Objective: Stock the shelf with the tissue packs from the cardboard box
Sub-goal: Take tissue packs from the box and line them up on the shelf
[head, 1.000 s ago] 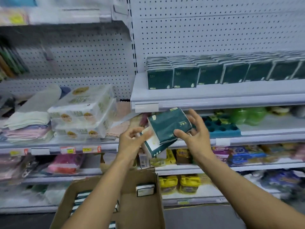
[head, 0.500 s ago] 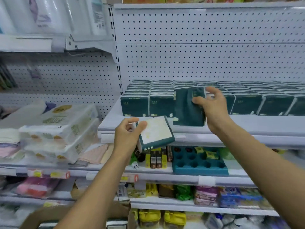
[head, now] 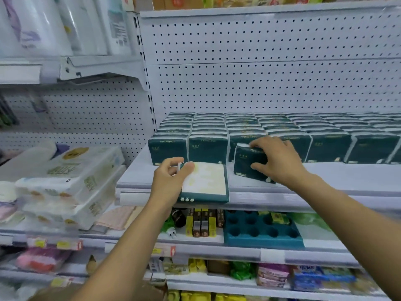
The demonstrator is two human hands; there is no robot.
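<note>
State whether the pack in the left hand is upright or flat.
Flat: the pack in the left hand shows its pale broad face upward, at the shelf edge.

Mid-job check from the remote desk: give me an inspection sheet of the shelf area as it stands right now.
Surface: white shelf, front strip bare to the right of the hands.
Job's things: rows of green tissue packs fill the shelf back; one pack stands tilted at the front row; another pack lies flat, pale face up, at the shelf edge. Cardboard box: only a brown corner at the bottom edge.
Clutter: nothing seen on this shelf.
Grips: right hand holds the tilted pack; left hand holds the flat pack.
Cables: nothing seen.
Surroundings: pegboard back panel; white bundled packs on the left; blue tray with holes on the shelf below.
</note>
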